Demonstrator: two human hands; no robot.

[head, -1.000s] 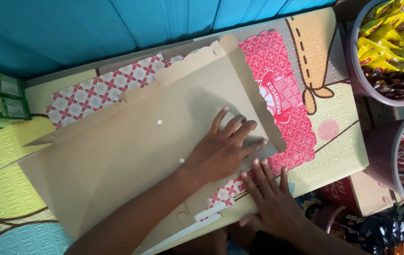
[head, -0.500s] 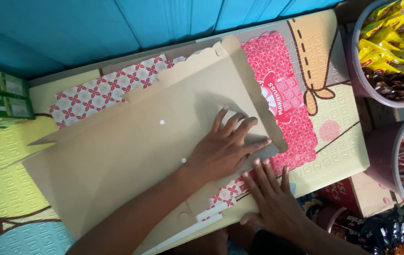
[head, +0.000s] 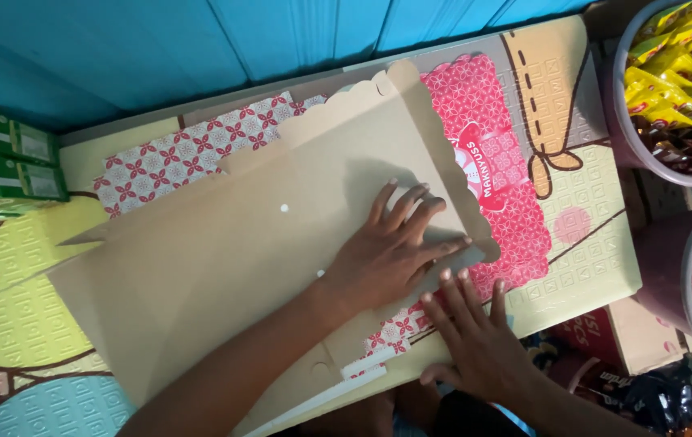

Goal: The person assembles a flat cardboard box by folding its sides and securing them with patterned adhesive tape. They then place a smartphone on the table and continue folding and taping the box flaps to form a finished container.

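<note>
Brown card under our fingers: left hand (head: 390,251) lies flat, fingers spread, pressing the box blank (head: 225,243) mid-frame. Our right hand (head: 475,344) is flat too, fingers spread wide on its lower right edge, holding nothing. The blank's on a mat (head: 581,243). Green cartons (head: 6,162) sit upper left, snack tubs (head: 678,89) right.

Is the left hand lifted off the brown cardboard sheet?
No, the left hand lies flat, fingers spread, pressing on the flat brown cardboard sheet.
</note>
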